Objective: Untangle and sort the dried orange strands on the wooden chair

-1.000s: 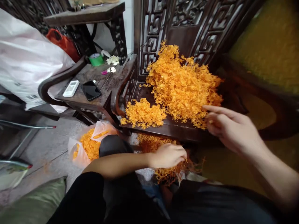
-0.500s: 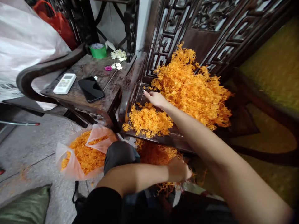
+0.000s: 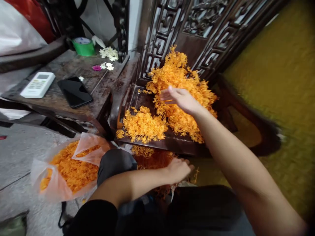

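Note:
My right hand is over the left side of a big heap of frilly orange sprigs, with fingers stretched and nothing visible in them. A smaller pile of orange blossoms lies at the front left of the dark wooden chair seat. Below the seat's front edge, above my lap, my left hand is closed, fingers curled. A thin orange sprig shows at its fingertips; the grip itself is partly hidden. More orange sprigs are beneath the left forearm and under the seat edge.
An open plastic bag of orange pieces stands on the floor at left. The side table bears a white remote, a phone, green tape and white flowers. A carved backrest rises behind the heap.
My right hand has moved from the bare seat beside the small pile back over the big heap, fingers now stretched. The left hand stays low, still closed. The view has shifted right.

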`<state>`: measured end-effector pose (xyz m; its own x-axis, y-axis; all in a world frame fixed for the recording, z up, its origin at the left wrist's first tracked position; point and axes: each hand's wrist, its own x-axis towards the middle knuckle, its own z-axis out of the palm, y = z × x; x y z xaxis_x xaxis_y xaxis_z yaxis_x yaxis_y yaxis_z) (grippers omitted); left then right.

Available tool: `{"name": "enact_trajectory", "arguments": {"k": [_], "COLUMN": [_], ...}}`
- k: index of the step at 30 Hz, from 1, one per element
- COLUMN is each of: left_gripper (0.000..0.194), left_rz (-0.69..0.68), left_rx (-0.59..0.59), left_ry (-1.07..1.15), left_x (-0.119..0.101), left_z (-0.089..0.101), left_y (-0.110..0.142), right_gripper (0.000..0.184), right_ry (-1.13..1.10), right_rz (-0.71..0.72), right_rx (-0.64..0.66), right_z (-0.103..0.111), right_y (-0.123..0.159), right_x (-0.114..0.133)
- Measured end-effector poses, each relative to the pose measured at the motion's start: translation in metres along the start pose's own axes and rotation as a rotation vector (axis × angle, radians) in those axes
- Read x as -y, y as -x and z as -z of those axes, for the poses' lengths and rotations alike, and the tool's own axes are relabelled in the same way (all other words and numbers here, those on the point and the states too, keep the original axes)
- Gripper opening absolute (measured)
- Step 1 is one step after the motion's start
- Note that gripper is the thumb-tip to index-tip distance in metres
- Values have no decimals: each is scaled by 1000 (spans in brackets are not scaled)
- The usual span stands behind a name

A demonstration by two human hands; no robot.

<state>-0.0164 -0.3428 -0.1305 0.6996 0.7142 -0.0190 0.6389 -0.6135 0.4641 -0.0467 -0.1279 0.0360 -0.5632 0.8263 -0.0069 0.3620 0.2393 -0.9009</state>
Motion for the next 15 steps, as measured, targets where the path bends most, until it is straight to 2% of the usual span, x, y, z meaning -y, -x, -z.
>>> {"name": "enact_trajectory", "arguments": {"k": [2, 4, 6, 8, 10, 12, 15], "left_gripper": [25, 31, 68, 99, 114, 119, 112], "left_rz": [-20, -13, 25, 107, 145, 191, 298], "left_rx": [54, 137, 262, 462, 581, 578, 531], "left_ry": [1, -8, -20, -102, -160, -141, -121], "left_x": [2, 8, 19, 30, 40, 47, 48], "left_z": [-4, -18, -41, -65, -83, -95, -107], "left_y": [3, 11, 24, 38, 48, 50, 43], "right_gripper": [55, 46, 34, 27, 26, 25, 22], "right_ry": [-30, -27, 10, 97, 118, 150, 184], "right_rz": [98, 203, 282, 250, 179, 146, 123], "right_rx": [-186, -431, -620, -673, -705, -740, -787], "right_z": [37, 65, 80, 81, 70, 54, 35], "right_y": [35, 79, 130, 183, 236, 281, 330], "right_x": [18, 29, 36, 43, 51, 57, 56]}}
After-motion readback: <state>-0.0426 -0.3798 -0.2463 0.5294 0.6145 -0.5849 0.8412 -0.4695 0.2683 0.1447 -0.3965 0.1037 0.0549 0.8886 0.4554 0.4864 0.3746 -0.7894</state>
